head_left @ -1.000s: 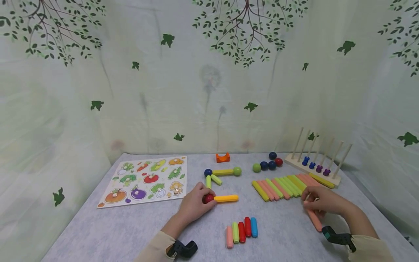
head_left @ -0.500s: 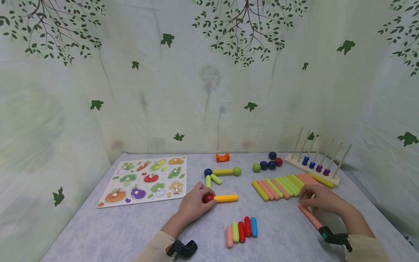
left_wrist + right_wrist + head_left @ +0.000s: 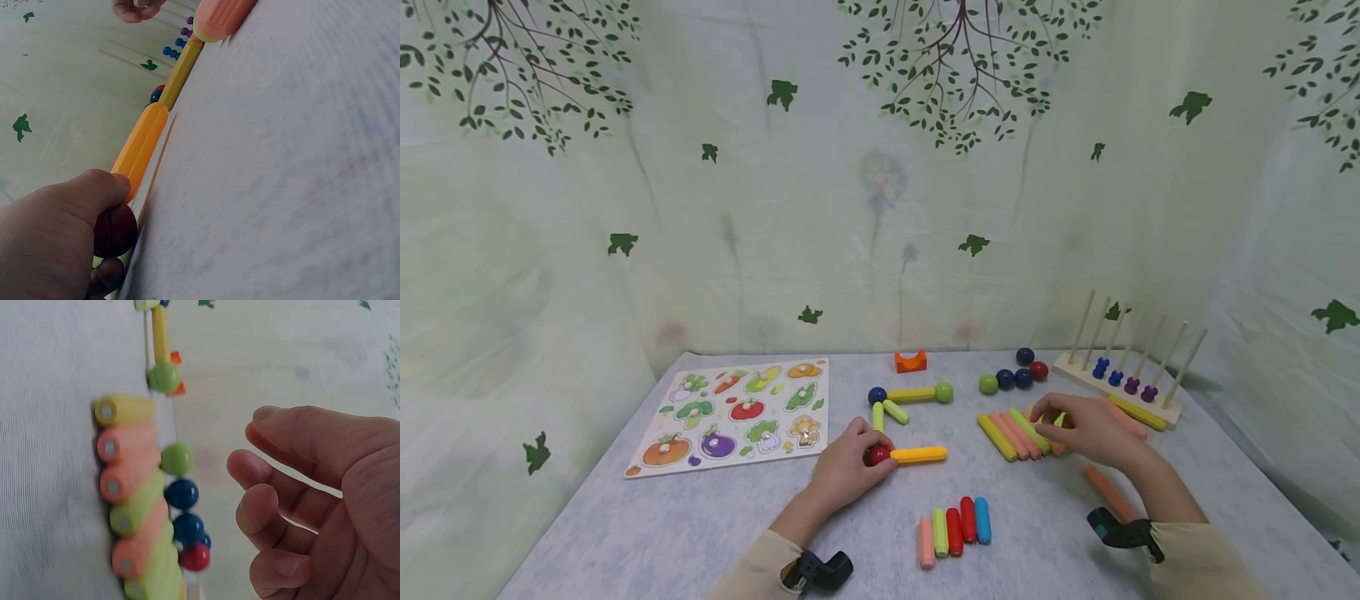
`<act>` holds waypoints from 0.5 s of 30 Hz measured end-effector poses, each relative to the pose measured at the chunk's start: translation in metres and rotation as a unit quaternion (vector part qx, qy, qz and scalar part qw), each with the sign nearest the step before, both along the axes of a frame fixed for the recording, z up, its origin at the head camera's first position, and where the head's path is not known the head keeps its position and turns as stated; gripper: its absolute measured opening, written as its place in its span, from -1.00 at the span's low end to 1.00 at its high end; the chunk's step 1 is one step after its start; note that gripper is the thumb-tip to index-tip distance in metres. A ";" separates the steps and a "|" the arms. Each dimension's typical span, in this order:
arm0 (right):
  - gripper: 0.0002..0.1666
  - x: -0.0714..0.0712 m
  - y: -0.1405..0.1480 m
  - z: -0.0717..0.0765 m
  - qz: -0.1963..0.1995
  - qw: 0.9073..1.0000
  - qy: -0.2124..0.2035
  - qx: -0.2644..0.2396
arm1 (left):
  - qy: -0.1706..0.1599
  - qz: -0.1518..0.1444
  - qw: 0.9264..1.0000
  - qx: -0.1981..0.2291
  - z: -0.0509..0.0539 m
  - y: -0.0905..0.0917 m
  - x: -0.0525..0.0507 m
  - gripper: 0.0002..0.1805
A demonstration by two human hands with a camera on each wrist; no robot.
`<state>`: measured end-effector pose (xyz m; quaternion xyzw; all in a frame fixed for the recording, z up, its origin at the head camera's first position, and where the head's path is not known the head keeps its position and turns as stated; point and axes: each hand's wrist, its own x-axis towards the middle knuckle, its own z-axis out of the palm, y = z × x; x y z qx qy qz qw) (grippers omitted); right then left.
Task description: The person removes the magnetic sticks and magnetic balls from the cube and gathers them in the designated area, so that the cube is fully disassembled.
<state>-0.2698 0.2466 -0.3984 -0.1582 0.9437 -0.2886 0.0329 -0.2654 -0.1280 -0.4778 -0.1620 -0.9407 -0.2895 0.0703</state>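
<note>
My left hand [image 3: 844, 463] grips a red ball [image 3: 877, 454] with thumb and fingers. A yellow-orange rod [image 3: 920, 454] sticks out of that ball to the right, and a light green rod [image 3: 877, 414] runs away behind it towards a dark blue ball [image 3: 877, 395]. Over a slanted row of coloured rods [image 3: 997, 437] hovers my right hand [image 3: 1097, 427], fingers loosely bent. Nothing lies between those fingers in the right wrist view, where the hand [image 3: 312, 500] is apart from the rods. A pink rod [image 3: 1110, 492] lies on the table, partly behind the right wrist's camera.
Several short rods [image 3: 954, 531] lie at the front. A vegetable picture board [image 3: 737, 417] is at the left. Loose balls [image 3: 1004, 380] sit at the back, beside a pegged wooden stand [image 3: 1120, 383]. An orange arch block [image 3: 911, 361] stands near the wall.
My right hand has let go of the pink rod, leaving it on the table, and has moved left over the row of rods. The left hand stays on the red ball.
</note>
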 end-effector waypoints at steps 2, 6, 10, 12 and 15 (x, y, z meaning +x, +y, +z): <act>-0.79 -0.003 -0.013 0.000 0.009 1.000 -0.010 -0.011 | 0.000 0.001 1.000 0.001 0.000 0.000 0.000 -0.81; -0.80 -0.007 -0.039 -0.005 0.034 0.999 -0.021 -0.025 | -0.001 0.002 1.000 0.002 0.000 0.000 0.000 -0.81; -0.80 -0.011 -0.064 -0.014 0.048 0.998 -0.030 -0.028 | 0.000 0.001 1.000 0.001 0.000 -0.001 -0.001 -0.81; -0.78 -0.013 -0.075 -0.018 0.054 0.997 -0.038 -0.026 | -0.002 0.002 1.000 0.001 -0.001 0.000 0.000 -0.81; -0.76 -0.015 -0.089 -0.023 0.061 0.996 -0.063 -0.027 | -0.006 -0.002 1.000 0.001 -0.001 0.000 0.000 -0.80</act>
